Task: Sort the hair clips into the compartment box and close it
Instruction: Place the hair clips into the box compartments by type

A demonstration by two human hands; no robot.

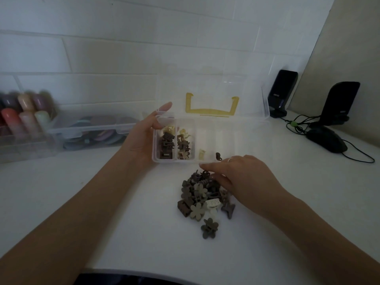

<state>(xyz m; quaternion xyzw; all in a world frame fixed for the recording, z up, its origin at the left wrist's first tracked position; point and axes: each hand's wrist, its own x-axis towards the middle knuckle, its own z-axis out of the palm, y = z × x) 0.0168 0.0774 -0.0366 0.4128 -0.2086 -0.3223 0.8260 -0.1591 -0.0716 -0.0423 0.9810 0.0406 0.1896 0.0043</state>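
Observation:
A clear compartment box (236, 140) stands open on the white table, its lid (213, 87) with a yellow handle tilted back against the wall. Its two left compartments hold several brown and cream hair clips (167, 145); one cream clip (202, 154) and one dark clip (218, 156) lie further right. My left hand (144, 136) grips the box's left end. A pile of brown, grey and cream clips (200, 198) lies in front of the box. My right hand (238, 177) rests on top of the pile, fingers reaching among the clips; whether they pinch one is hidden.
A clear storage bin (86, 130) with coloured items and a rack of pastel bottles (22, 114) sit at the left. Two black speakers (281, 93) (339, 103), a black mouse (327, 138) and cables lie at the right. The table's front edge (131, 272) is near me.

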